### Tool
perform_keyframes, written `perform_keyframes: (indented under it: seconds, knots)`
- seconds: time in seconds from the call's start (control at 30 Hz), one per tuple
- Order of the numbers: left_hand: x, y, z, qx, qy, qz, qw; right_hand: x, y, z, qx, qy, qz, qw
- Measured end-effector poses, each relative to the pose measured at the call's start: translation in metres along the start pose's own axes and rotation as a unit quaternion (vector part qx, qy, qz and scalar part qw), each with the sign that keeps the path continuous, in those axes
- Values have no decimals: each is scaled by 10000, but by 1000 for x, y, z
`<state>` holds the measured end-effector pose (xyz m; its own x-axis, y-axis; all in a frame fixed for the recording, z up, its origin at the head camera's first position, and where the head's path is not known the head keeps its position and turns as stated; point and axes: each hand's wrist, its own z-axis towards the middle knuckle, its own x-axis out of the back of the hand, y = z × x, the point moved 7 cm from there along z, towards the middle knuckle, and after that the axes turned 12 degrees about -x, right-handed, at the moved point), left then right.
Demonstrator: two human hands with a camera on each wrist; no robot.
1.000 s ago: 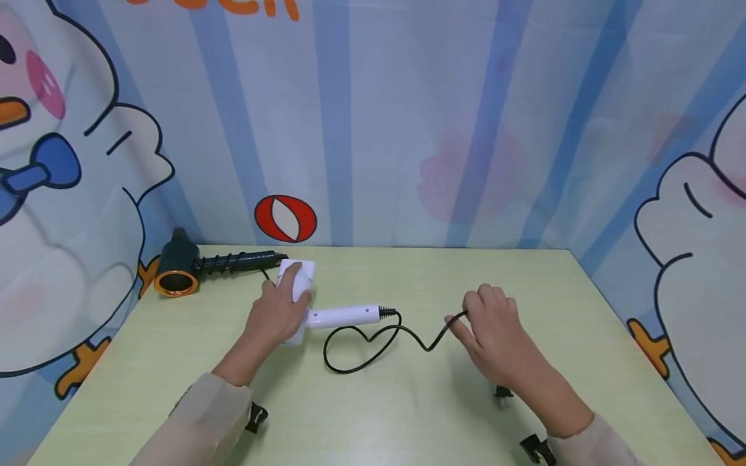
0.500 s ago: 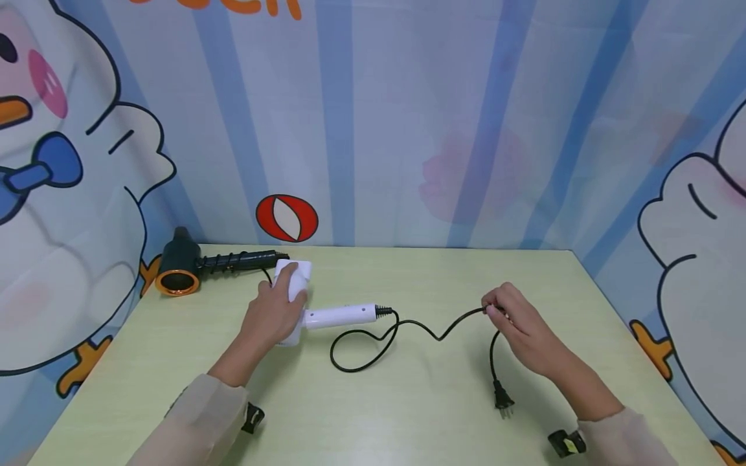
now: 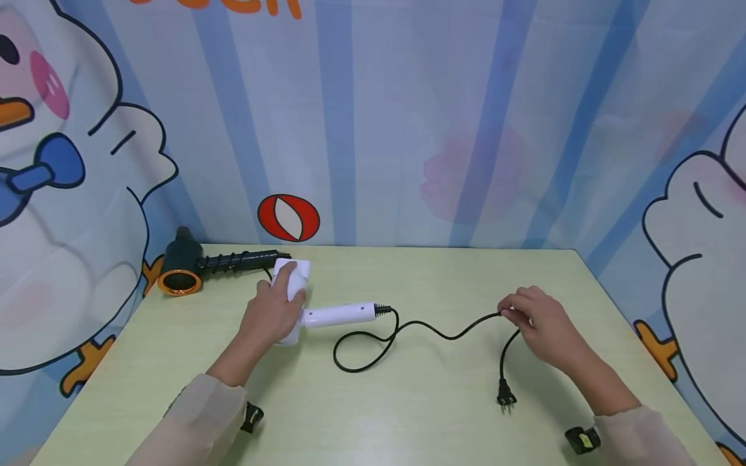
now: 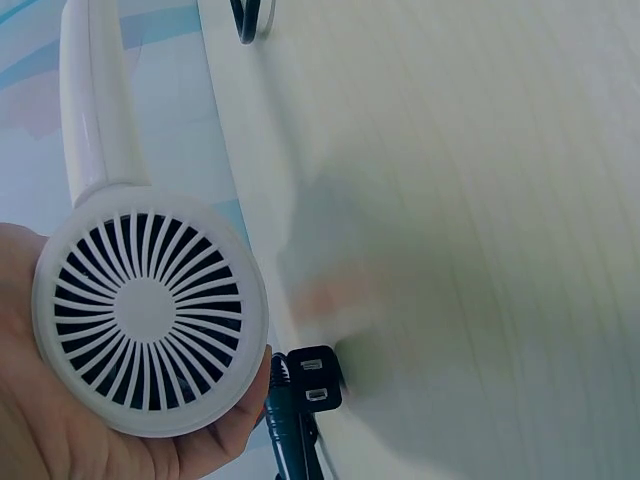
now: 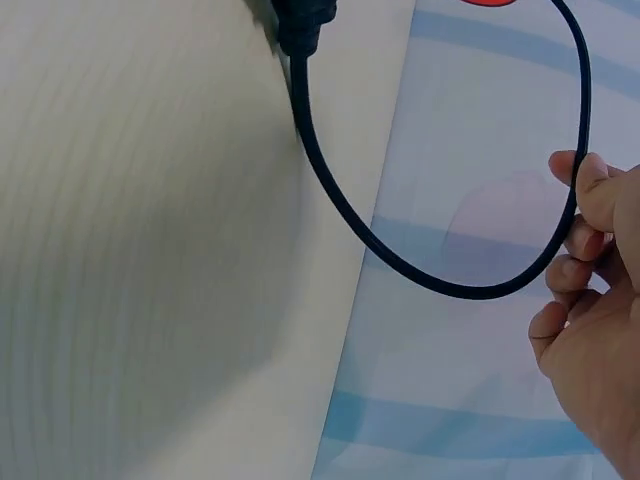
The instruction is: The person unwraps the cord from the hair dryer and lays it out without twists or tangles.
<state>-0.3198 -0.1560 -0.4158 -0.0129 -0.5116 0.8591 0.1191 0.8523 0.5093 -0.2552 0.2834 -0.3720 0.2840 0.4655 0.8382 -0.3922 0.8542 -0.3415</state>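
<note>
Pale table (image 3: 408, 414) below, right grip (image 3: 542, 327) pinches black cord (image 5: 470, 292).

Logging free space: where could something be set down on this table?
Bare table lies behind the black cord and in front of it, left of the plug. Crowded: far left, where dark dryer, white dryer and left hand bunch.

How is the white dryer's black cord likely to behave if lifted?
The black cord is probably floppy but slightly springy, since it bends in smooth curves. The plug will likely swing or drag, being at the loose end past the pinching right hand.
</note>
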Motion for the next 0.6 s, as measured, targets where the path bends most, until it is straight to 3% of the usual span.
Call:
perform_keyframes:
  seconds: [0.2, 0.37, 0.6]
  knots:
    - [1, -1, 0, 29, -13, -27, 10000, -1, 19, -2, -582, -482, -72, 9971]
    - [1, -4, 1, 50, -49, -83, 9999, -3, 39, -5, -1160, -1036, 51, 9878]
    - [4, -6, 0, 63, -85, -137, 9998, -10, 70, -10, -1987, -1328, -59, 9710]
